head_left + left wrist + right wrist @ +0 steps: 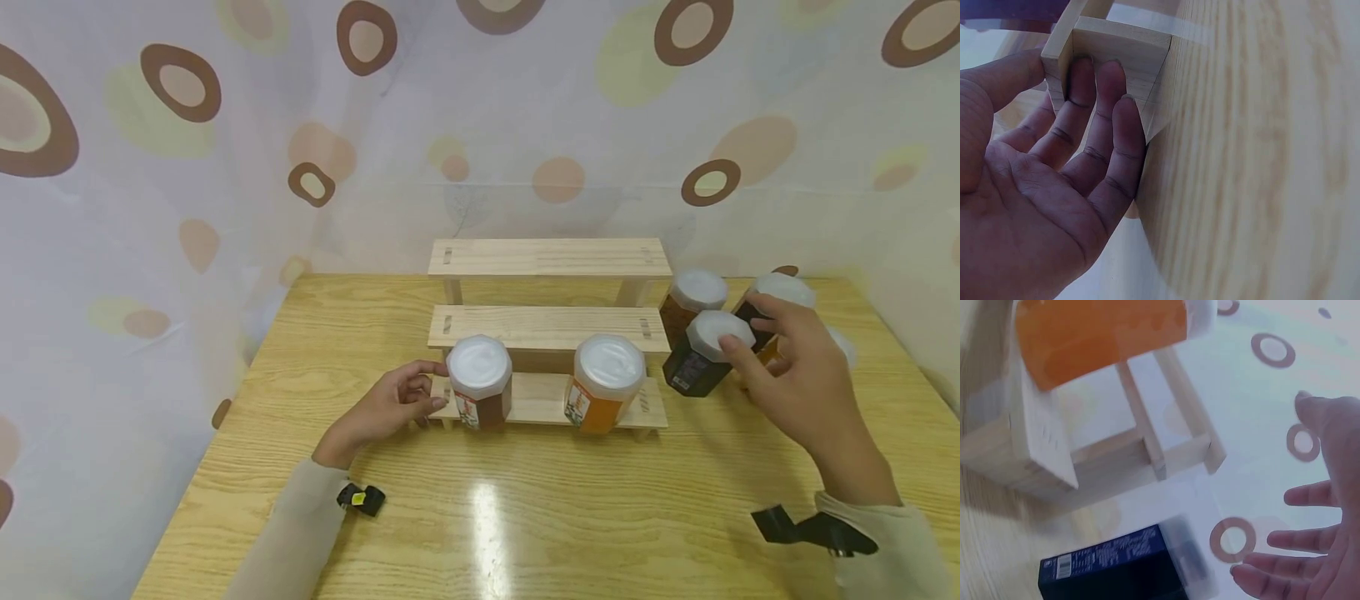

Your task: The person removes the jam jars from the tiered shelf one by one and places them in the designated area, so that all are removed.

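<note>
A three-step wooden rack (550, 327) stands on the table. At its left end my left hand (392, 401) holds the lowest board, thumb against the board's edge and fingers (1127, 128) curled in by the leg panel. Close beside that hand, a white-lidded jar with brown contents (491, 410) stands on the lowest step. Farther right on this step is an orange jar (600, 412). My right hand (806, 375) hovers over a dark-labelled jar (693, 367) right of the rack, fingers spread. The right wrist view shows those fingers apart from its lid.
Behind the dark jar stand a brown jar (677, 315) and another dark jar (753, 312); a further white lid (842, 346) is partly hidden by my right hand. The wooden table (420, 517) meets a patterned cloth (510, 125) at the back and sides.
</note>
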Available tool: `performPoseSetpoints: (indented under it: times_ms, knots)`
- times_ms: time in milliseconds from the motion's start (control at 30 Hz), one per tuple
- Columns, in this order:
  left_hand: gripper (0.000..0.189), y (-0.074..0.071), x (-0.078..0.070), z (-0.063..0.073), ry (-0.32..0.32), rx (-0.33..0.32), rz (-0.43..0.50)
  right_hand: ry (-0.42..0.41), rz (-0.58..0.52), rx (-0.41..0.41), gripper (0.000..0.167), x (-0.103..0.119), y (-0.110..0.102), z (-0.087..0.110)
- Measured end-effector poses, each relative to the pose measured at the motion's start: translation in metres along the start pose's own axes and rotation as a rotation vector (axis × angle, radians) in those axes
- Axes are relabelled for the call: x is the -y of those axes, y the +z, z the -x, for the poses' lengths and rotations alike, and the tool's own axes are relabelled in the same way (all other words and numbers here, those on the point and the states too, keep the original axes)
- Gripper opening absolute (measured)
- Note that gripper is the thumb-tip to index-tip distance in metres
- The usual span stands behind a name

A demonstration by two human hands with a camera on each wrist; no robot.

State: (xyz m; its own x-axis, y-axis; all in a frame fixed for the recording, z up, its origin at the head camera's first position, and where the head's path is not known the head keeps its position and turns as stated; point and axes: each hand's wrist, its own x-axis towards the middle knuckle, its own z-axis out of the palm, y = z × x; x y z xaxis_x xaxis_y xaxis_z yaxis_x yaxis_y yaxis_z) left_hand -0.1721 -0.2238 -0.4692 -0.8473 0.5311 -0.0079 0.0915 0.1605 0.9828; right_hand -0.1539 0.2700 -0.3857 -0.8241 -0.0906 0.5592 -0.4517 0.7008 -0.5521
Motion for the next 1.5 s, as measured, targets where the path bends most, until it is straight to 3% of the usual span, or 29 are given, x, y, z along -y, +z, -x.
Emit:
performPoseSetpoints:
  times_ms: [333,700,1067,1233,1500]
  knots:
    - [0.046,0.000,0.001,0.000,0.007,-0.001,-0.014,-0.056,-0.080,0.005,0.068,0.025,0.002,0.007]
    - [0.046,0.000,0.002,0.000,0.008,0.000,-0.002,-0.152,-0.139,0.079,0.090,0.033,0.030,0.017]
    - [0.046,0.001,0.001,0.000,0.006,-0.001,-0.004,-0.130,-0.235,0.180,0.097,0.049,0.057,0.025]
    - [0.046,0.001,0.001,0.000,-0.002,-0.002,0.000,-0.138,-0.277,0.192,0.103,0.055,0.067,0.028]
    - [0.045,0.001,0.001,0.000,0.006,-0.002,-0.009,-0.114,-0.255,0.188,0.107,0.061,0.078,0.032]
